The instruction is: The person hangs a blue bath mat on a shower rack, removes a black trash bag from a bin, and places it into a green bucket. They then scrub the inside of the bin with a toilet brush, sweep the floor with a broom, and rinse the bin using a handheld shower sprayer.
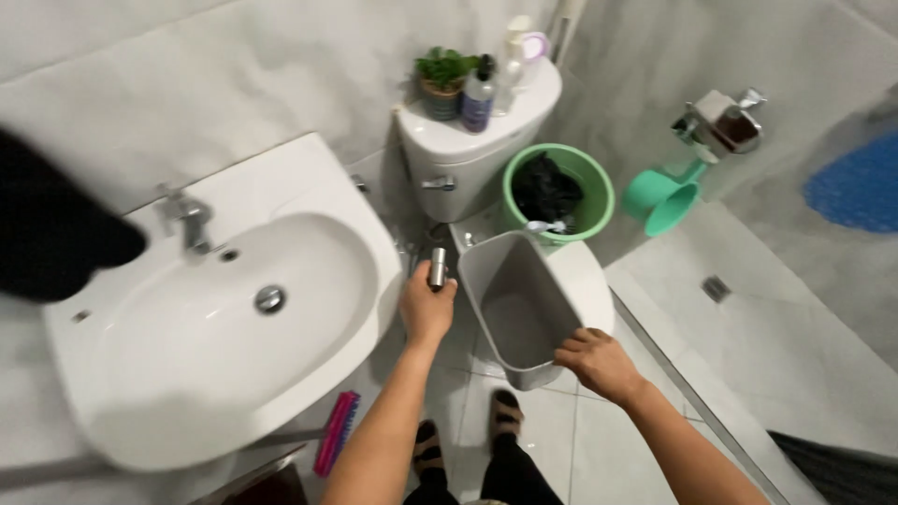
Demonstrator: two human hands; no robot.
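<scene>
The right hand (599, 360) grips the grey bin's (519, 304) rim while the left hand (427, 304) is closed around a silver cylinder (437, 267).

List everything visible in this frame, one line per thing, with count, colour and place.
Sink: 1, white, left.
Tap: 1, chrome, on sink's back rim.
Toilet: 1, white, top centre.
Potted plant: 1, green, on cistern.
Bottle: 1, dark, beside plant.
Green bin: 1, black bag inside, right of cistern.
Scoop: 1, teal, right of green bin.
Brush: 1, pink, floor under sink.
Grey bin: 1, tilted, over toilet.
Metal cylinder: 1, silver, in left hand.
Left hand: grips cylinder.
Right hand: holds grey bin's rim.
Feet: 2, sandalled.
</scene>
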